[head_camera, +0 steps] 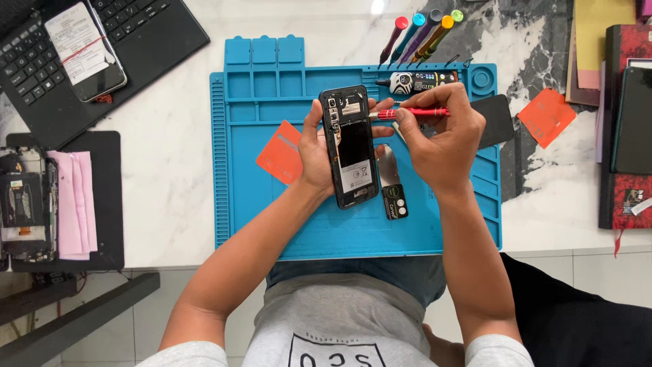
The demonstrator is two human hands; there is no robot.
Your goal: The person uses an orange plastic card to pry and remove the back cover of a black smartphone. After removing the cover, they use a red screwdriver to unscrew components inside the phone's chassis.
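Landmark: the blue silicone repair mat with moulded trays (441,231) on the white marble tabletop (170,136). Left hand (316,153) over mat centre, wrapped around the edge of the black smartphone with its back cover off (350,146), holding it upright and face-down in the palm so the exposed board and battery face up toward the camera; looks like a steadying hold for tool work. Right hand (441,139) just right of the phone, fingers pinched on the slim red metal precision screwdriver (411,113), shaft lying nearly horizontal, tip at the phone's upper right edge near the camera area; whether the tip sits in a screw is too small to tell. On the mat under the right hand: a flat steel pry tool with a black handle (390,183), close enough to grab. Top tray of the mat: a black glue tube with a white patterned label (414,81). An orange triangular plastic pick (280,153) lies on the mat left of the phone, partly under the left wrist. Above the mat's top right corner: a fan of colour-capped screwdrivers (421,34). Far left of the mat: black laptop (75,75) with another phone on its keyboard (85,47), and a disassembled device on a black pad (27,204).
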